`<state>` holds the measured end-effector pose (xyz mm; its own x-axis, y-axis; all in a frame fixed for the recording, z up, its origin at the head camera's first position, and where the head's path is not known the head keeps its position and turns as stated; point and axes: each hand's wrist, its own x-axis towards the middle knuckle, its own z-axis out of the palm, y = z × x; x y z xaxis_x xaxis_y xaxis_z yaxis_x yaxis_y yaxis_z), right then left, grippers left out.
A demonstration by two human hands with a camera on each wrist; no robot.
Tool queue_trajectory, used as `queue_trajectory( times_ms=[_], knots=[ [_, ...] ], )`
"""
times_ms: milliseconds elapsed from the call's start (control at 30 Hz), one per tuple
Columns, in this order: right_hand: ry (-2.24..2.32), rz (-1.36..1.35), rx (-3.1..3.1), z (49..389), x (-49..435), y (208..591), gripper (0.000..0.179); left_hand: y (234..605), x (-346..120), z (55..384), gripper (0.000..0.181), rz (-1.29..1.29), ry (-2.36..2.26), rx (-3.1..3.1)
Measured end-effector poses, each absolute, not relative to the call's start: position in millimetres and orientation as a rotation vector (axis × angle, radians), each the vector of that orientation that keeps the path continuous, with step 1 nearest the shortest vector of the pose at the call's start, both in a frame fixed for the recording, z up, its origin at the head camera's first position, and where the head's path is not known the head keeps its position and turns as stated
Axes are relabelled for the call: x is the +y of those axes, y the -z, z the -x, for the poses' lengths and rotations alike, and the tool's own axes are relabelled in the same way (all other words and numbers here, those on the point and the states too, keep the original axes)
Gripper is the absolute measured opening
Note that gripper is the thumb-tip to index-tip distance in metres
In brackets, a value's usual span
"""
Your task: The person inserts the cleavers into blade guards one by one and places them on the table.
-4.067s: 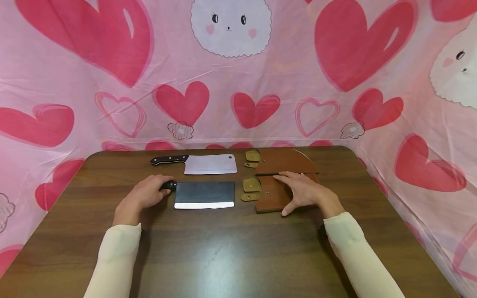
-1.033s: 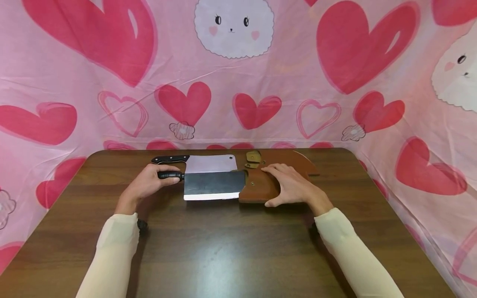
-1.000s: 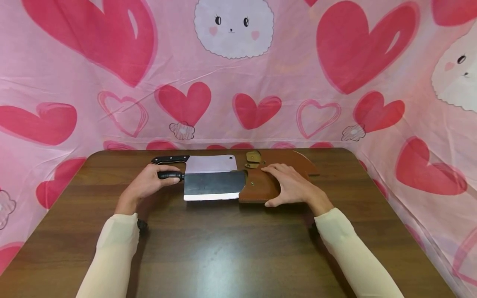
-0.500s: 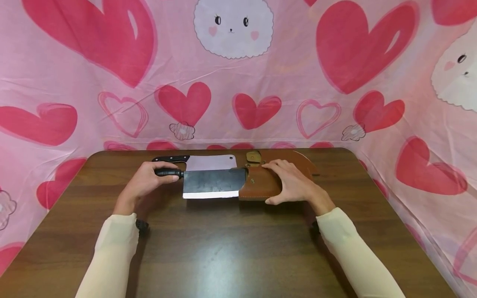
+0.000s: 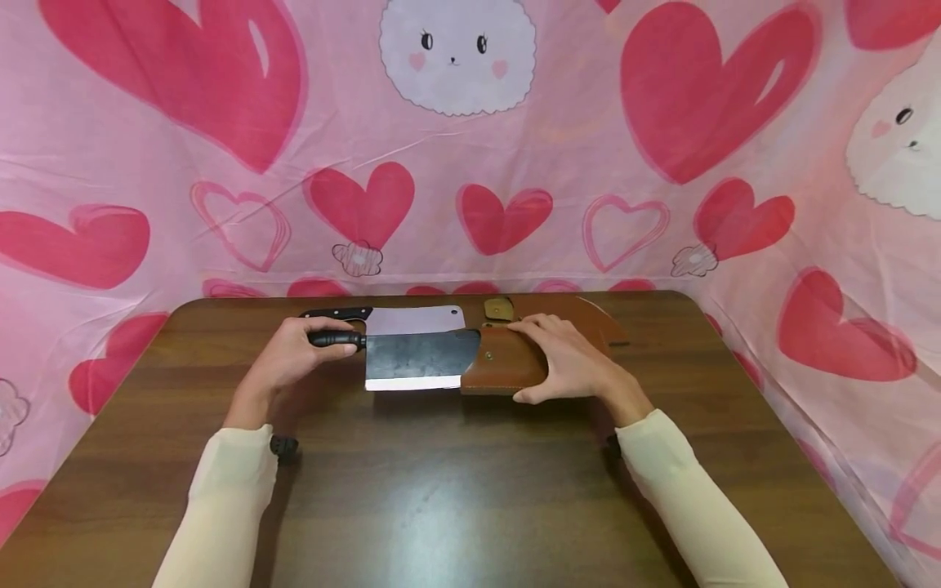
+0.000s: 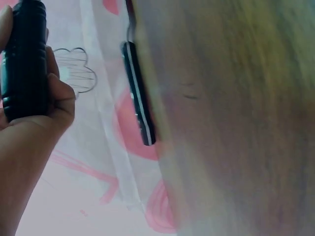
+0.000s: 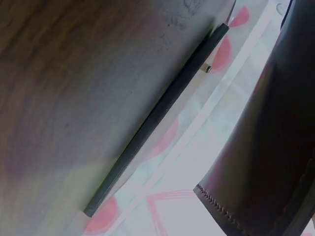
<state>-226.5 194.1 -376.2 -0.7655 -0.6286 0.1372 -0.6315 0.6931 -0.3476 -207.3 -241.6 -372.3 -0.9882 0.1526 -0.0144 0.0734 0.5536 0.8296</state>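
Observation:
My left hand [image 5: 294,351] grips the black handle of a cleaver [image 5: 419,355], its dark blade with a bright cutting edge pointing right. In the left wrist view, fingers curl round that handle [image 6: 24,59]. Across from it, my right hand [image 5: 569,359] holds a brown leather sheath [image 5: 503,363] between thumb and fingers. The blade's far end is inside the sheath's mouth; most of the blade still shows. Both are raised off the table. The sheath's olive strap tabs are hidden. In the right wrist view the stitched sheath [image 7: 266,147] appears dark, close to the camera.
Behind lies a second cleaver [image 5: 419,317] with a pale blade and riveted black handle, partly covered. To its right rests another brown sheath [image 5: 573,309] with an olive flap [image 5: 499,309]. The wooden table [image 5: 441,490] meets a pink heart-patterned cloth [image 5: 441,139] at the back.
Since the oldest frame, both hands have lifted cleaver and sheath and brought them together. Over the last second, they rose slightly and the sheath moved left, covering a little more blade.

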Motion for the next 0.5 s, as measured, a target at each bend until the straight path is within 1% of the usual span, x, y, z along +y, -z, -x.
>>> queue_trajectory(
  times_ms=[333, 500],
  knots=[
    [-0.561, -1.092, -2.847, 222.9, 192.1, 378.0, 0.102, 371.3, -239.2, 203.9, 0.041, -0.243, -1.452, 2.737],
    [-0.559, -1.098, -2.834, 223.1, 192.6, 382.2, 0.103, 375.1, -239.0, 203.4, 0.043, -0.230, -1.467, 2.718]
  ],
)
